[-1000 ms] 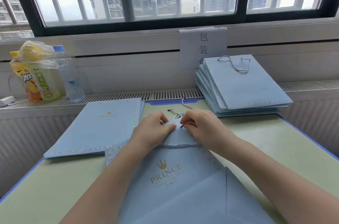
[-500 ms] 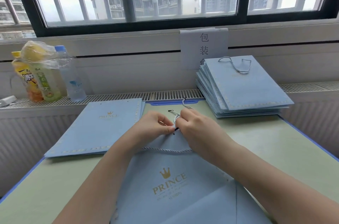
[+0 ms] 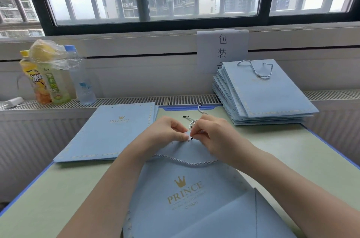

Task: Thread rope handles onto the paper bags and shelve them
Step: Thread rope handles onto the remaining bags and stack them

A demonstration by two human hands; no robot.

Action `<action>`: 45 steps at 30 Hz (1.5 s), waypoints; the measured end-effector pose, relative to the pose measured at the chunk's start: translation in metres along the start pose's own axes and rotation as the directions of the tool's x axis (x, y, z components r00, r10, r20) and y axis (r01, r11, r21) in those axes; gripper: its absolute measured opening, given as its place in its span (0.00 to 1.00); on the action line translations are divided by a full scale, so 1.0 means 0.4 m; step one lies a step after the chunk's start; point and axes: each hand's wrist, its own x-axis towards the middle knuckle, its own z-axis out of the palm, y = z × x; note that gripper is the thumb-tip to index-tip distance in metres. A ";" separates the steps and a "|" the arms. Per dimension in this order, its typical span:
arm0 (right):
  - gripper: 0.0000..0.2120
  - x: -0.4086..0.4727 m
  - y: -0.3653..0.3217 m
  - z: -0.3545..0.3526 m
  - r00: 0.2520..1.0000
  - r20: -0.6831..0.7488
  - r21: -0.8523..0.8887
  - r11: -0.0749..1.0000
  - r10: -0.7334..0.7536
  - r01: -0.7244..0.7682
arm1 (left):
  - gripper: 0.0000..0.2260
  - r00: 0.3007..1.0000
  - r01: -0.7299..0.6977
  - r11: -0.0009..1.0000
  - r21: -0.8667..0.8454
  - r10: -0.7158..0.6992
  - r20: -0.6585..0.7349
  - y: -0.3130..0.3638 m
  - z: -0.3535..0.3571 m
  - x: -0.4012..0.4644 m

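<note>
A light blue paper bag (image 3: 185, 195) printed PRINCE in gold lies flat in front of me. One twisted white-grey rope handle (image 3: 187, 162) hangs in a loop across its front. My left hand (image 3: 167, 130) pinches the bag's top edge beside a small punched hole. My right hand (image 3: 210, 130) pinches the black tip of a second rope (image 3: 191, 123) right at that hole; the rope's loose part coils behind my fingers towards the table's far edge.
A flat stack of blue bags without handles (image 3: 109, 132) lies at the left. A stack of bags with rope handles (image 3: 261, 93) leans at the back right on the radiator ledge. Drink bottles (image 3: 52, 76) stand at the back left. A paper sign (image 3: 222, 48) hangs under the window.
The bag's top edge has slid slightly away from me. My right hand has brought the rope's black tip down to the hole beside my left thumb.
</note>
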 end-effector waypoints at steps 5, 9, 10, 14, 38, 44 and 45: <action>0.03 -0.001 -0.013 0.004 0.999 0.012 -0.027 0.998 -0.052 0.052 | 0.02 1.000 0.003 1.000 -0.024 -0.003 0.004 -0.002 -0.006 -0.002; 0.03 -0.003 -0.010 0.001 1.000 -0.020 0.040 0.999 -0.020 0.021 | 0.03 1.000 -0.016 0.995 -0.095 0.018 0.016 0.001 -0.009 -0.002; 0.03 -0.003 -0.011 0.001 0.999 -0.025 0.034 0.999 -0.030 0.031 | 0.04 1.000 -0.020 0.993 -0.120 0.023 0.021 0.003 -0.009 -0.003; 0.03 -0.003 -0.023 0.002 0.999 -0.024 0.014 0.999 -0.039 0.040 | 0.08 0.999 -0.011 0.978 -0.209 0.020 0.044 0.000 -0.014 -0.003; 0.05 -0.016 -0.036 0.011 0.997 0.051 0.111 0.992 -0.059 0.053 | 0.13 0.953 0.207 0.934 -0.290 -0.125 0.278 -0.030 -0.025 0.003; 0.19 -0.015 -0.008 0.022 0.972 0.113 0.032 0.977 0.205 -0.209 | 0.03 0.998 0.037 0.999 0.022 -0.036 -0.041 -0.022 -0.002 0.017; 0.18 -0.017 -0.003 0.025 0.959 0.133 0.059 0.964 0.250 -0.260 | 0.04 0.998 0.004 0.999 0.044 -0.001 -0.061 -0.025 0.005 0.022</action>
